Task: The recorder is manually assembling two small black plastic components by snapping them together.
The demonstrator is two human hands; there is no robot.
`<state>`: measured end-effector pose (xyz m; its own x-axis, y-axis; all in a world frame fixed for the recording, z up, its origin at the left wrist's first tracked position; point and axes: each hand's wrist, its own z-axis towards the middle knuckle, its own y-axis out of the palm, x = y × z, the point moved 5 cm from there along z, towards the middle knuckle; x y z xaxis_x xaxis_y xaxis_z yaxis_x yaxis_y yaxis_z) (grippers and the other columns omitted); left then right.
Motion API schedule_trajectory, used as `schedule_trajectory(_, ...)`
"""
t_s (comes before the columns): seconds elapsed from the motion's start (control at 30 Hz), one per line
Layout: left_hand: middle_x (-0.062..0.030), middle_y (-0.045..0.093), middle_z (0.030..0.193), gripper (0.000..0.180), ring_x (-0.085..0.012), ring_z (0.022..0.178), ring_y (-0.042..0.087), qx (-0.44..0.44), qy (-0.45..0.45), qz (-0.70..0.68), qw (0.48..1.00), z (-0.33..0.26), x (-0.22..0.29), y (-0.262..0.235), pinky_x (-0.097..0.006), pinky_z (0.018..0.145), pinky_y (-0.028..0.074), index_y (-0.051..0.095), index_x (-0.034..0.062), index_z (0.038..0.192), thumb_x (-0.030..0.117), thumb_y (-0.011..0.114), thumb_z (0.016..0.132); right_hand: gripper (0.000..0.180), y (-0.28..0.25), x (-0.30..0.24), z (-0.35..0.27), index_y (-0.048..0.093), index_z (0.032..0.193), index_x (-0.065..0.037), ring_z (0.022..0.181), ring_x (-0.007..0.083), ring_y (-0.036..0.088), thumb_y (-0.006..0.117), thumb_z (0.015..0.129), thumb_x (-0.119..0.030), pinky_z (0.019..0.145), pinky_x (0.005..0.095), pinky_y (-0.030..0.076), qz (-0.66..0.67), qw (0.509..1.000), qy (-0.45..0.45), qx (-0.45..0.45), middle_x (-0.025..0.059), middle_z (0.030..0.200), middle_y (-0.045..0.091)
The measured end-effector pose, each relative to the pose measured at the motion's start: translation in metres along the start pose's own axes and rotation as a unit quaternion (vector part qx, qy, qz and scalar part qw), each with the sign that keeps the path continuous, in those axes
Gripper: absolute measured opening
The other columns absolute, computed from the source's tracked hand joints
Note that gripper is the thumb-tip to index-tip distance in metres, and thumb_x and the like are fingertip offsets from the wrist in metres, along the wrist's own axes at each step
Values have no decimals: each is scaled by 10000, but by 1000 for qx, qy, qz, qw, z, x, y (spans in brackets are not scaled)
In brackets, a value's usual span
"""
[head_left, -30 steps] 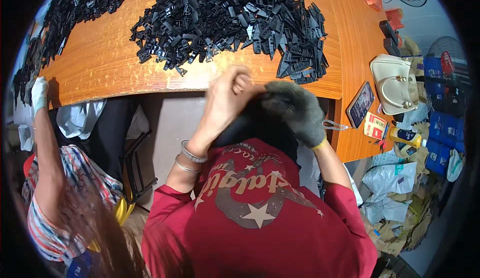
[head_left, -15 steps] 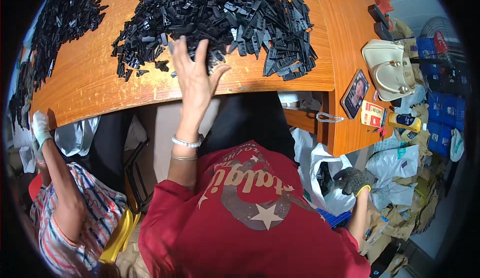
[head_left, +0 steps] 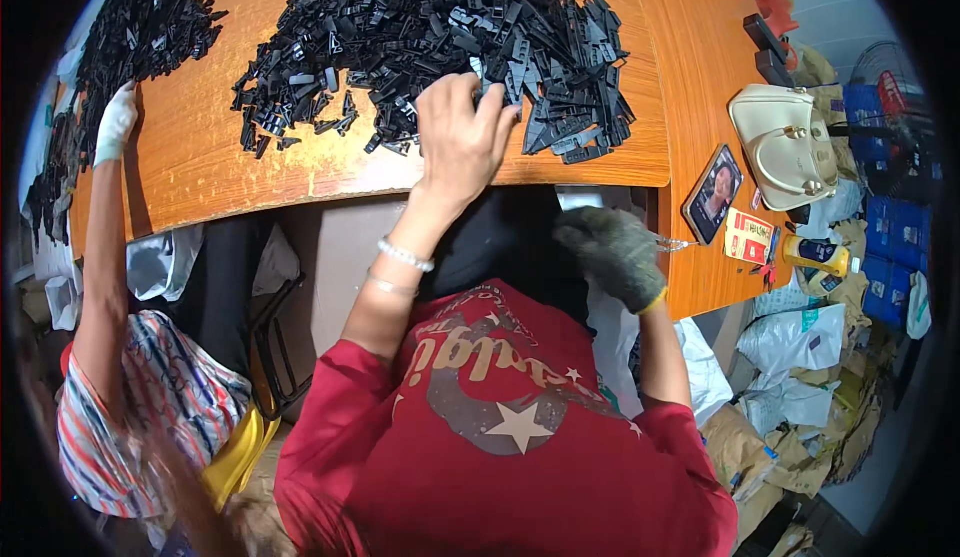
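A big heap of small black plastic pieces (head_left: 400,32) covers the middle of the wooden table (head_left: 330,177). At the heap's near edge is my bare left hand (head_left: 462,142), fingers bent down among the pieces; its fingertips are partly hidden, so what they grip does not show. Longer flat black strips (head_left: 590,82) lie stacked just right of it. My right hand (head_left: 610,257), in a dark grey glove with a yellow cuff, hangs below the table's front edge near my lap. It is blurred by motion, and no object shows in it.
At left, a co-worker's white-gloved hand (head_left: 117,122) touches another black heap (head_left: 140,32). A phone (head_left: 713,195), cream handbag (head_left: 785,147), red-and-yellow card (head_left: 748,235) and yellow bottle (head_left: 815,255) lie on the table's right side. White bags (head_left: 795,337) and blue crates (head_left: 895,232) stand beyond.
My left hand has moved right along the heap's edge, and its spread fingers have bent. My right hand has come up and left from the white bag. The co-worker's gloved hand has moved up to the left heap.
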<state>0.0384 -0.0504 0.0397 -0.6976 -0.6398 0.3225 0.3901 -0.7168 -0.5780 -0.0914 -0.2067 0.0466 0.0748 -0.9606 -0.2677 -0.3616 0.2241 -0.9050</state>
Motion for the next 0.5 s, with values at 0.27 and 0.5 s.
schedule_trajectory(0.27,-95,536,818,172,-279,806,496,-31,-67,17,997,19,3,14,-388,717,363,614,38,812,183,707,803,350,6,-13,12,660,1152,-82,925,253,667,723,809,-113,795,364,527,113,967,-115,199,101,1071,678)
schedule_trajectory(0.5,-139,541,787,166,-330,669,561,-148,-210,-317,913,-47,30,-25,-407,592,454,598,-2,855,5,725,749,523,-30,-39,21,600,1265,-132,939,234,663,738,768,-45,789,326,544,69,911,-138,383,97,1122,648)
